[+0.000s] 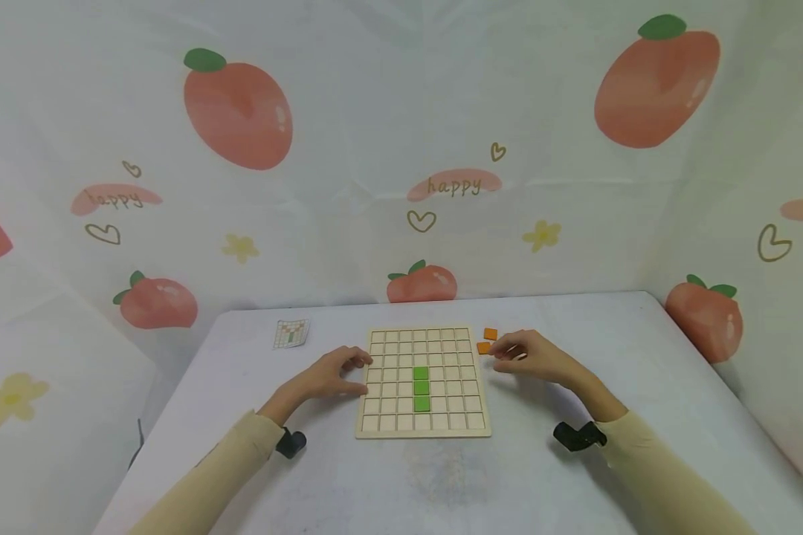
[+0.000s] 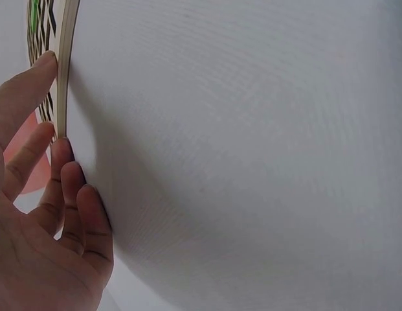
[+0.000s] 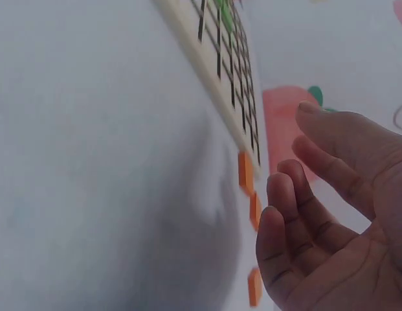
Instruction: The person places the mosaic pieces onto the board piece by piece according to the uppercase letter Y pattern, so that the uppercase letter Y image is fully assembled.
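Note:
A square wooden grid board (image 1: 384, 423) lies mid-table, with three green tiles (image 1: 421, 388) in one column of its cells. My left hand (image 1: 329, 373) is at the board's left edge. In the left wrist view, the thumb and fingertips (image 2: 63, 150) touch the board's rim without curling round it. Beyond the board's right edge, my right hand (image 1: 537, 358) hovers beside two orange tiles, a nearer one (image 1: 484, 348) and a farther one (image 1: 491, 334). The right wrist view shows three orange tiles (image 3: 245, 172) and nothing between thumb and fingers.
A small printed card (image 1: 291, 334) with a coloured grid pattern lies at the table's back left. Behind the white table (image 1: 348, 490) hangs a fruit-print cloth (image 1: 348, 253). Dark bands with small devices (image 1: 578, 436) sit on both wrists.

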`<move>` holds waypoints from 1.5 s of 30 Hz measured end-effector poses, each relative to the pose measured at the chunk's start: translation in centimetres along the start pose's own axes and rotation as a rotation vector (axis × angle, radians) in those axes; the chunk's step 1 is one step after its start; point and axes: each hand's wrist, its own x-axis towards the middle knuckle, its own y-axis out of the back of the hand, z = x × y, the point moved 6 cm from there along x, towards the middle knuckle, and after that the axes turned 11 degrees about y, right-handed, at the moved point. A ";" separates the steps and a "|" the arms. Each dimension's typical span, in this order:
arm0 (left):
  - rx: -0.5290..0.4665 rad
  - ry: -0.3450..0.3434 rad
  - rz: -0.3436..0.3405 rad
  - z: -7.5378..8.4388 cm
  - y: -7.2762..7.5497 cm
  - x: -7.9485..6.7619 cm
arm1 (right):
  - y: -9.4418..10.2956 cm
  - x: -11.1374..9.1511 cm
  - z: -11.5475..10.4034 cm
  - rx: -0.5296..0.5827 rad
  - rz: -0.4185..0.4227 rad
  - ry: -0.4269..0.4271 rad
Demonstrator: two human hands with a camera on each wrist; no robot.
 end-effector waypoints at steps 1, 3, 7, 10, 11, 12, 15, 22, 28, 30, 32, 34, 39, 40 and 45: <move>-0.001 0.001 -0.001 0.0 0.0 0.0 | 0.3 -0.4 0.1 -0.005 0.001 -0.010; -0.004 0.002 -0.003 -0.1 0.0 0.0 | 1.0 -1.1 0.4 -0.007 0.007 -0.039; -0.005 0.006 -0.004 -0.1 0.0 0.0 | 2.3 -2.5 0.7 -0.001 0.013 -0.088; -0.007 0.008 -0.006 0.0 0.0 0.0 | 3.1 -3.4 0.8 -0.016 0.009 -0.101; -0.006 0.009 -0.006 0.0 0.0 0.0 | 3.4 -3.7 0.8 -0.031 0.006 -0.105; -0.006 0.010 -0.006 0.1 0.0 0.0 | 3.7 -4.0 0.9 -0.041 0.006 -0.112; -0.012 0.010 -0.007 0.3 0.0 -0.1 | 4.5 -4.9 0.9 -0.064 0.007 -0.127; -0.012 0.015 -0.004 0.5 0.0 -0.2 | 6.0 -6.9 1.2 -0.086 0.016 -0.129; 0.002 -0.015 -0.001 0.5 0.0 -0.1 | 6.9 -8.4 1.6 -0.121 0.000 -0.088; 0.001 -0.020 0.000 0.5 0.0 -0.1 | 7.0 -8.9 1.7 -0.129 -0.002 -0.081; 0.001 -0.024 -0.001 0.5 0.0 -0.1 | 7.1 -9.4 1.8 -0.136 0.001 -0.085; -0.001 -0.028 -0.002 0.5 0.0 -0.1 | 7.1 -9.8 2.1 -0.142 0.004 -0.098; 0.004 -0.024 0.000 0.5 0.0 -0.1 | 7.0 -10.5 2.7 -0.146 0.003 -0.137; 0.005 -0.022 0.001 0.5 0.0 -0.1 | 7.0 -10.6 2.8 -0.149 0.001 -0.146; 0.001 -0.020 0.004 0.5 0.1 -0.2 | 6.6 -10.7 3.3 -0.177 0.010 -0.167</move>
